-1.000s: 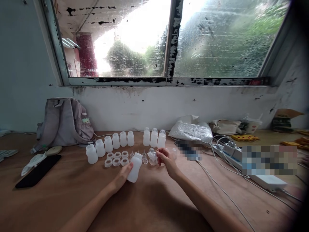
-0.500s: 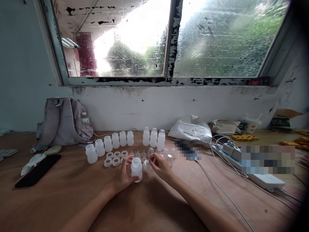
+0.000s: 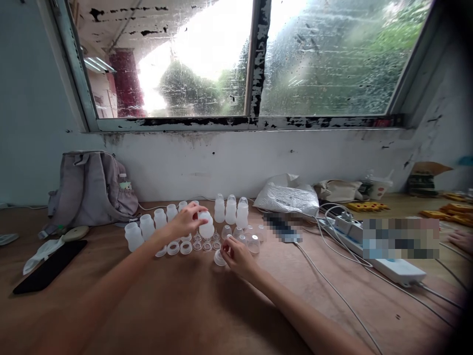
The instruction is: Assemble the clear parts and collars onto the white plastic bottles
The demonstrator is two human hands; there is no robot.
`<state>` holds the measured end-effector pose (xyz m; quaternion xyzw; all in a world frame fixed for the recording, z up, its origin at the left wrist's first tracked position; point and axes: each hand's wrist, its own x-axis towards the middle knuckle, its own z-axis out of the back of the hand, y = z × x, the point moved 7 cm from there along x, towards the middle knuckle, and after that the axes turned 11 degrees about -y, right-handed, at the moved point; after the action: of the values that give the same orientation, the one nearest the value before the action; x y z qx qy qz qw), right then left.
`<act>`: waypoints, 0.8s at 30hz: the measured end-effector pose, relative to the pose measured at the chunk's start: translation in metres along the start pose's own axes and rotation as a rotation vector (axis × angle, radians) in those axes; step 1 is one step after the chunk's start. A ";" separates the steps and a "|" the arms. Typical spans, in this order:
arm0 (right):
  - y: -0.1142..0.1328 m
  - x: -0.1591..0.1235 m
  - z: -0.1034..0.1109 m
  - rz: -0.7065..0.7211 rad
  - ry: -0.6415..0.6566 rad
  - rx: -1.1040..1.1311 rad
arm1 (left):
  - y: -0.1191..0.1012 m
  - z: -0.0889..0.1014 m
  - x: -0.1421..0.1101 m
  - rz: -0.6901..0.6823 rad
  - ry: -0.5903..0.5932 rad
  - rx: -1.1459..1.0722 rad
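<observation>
My left hand (image 3: 185, 220) is closed on a translucent white baby bottle (image 3: 206, 228), held over the back rows of parts. My right hand (image 3: 238, 257) pinches a clear collar ring (image 3: 220, 258) low over the table; whether a teat sits in it is too small to tell. Behind my left forearm stands a line of open bottles (image 3: 133, 237), partly hidden. White collar rings (image 3: 173, 248) and clear teats (image 3: 207, 245) lie in rows between my hands. Clear dome caps (image 3: 253, 243) are grouped beyond my right hand. Three capped bottles (image 3: 231, 210) stand upright at the back.
A grey backpack (image 3: 92, 190) leans against the wall at left, with a black phone-like slab (image 3: 51, 267) before it. At right are a silver pouch (image 3: 287, 198), a phone (image 3: 283, 227) with its cable, and a white power strip (image 3: 401, 271). Another person's hand (image 3: 461, 240) shows at far right.
My left hand has lifted the bottle from the front of the table and carried it back toward the rows. My right hand stays at the collar ring. The view has shifted slightly.
</observation>
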<state>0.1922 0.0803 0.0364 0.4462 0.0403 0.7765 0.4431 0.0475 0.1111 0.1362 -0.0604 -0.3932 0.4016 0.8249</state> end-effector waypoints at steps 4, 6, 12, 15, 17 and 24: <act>0.009 -0.010 -0.010 0.031 0.056 -0.018 | 0.017 -0.012 0.047 -0.049 0.044 0.216; 0.013 -0.014 -0.013 0.029 0.069 -0.014 | 0.033 -0.025 0.067 -0.023 0.079 0.322; 0.014 -0.022 -0.021 0.033 0.122 -0.098 | 0.081 -0.063 0.090 0.069 0.073 0.462; 0.012 -0.022 -0.023 0.034 0.137 -0.124 | 0.098 -0.077 0.087 0.101 0.067 0.506; 0.011 -0.022 -0.024 0.038 0.140 -0.126 | 0.106 -0.083 0.085 0.120 0.065 0.520; 0.010 -0.022 -0.025 0.052 0.135 -0.144 | 0.117 -0.085 0.081 0.156 0.017 0.533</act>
<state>0.1720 0.0667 0.0110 0.3607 0.0026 0.8170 0.4499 0.0641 0.2652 0.0777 0.1252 -0.2608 0.5525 0.7817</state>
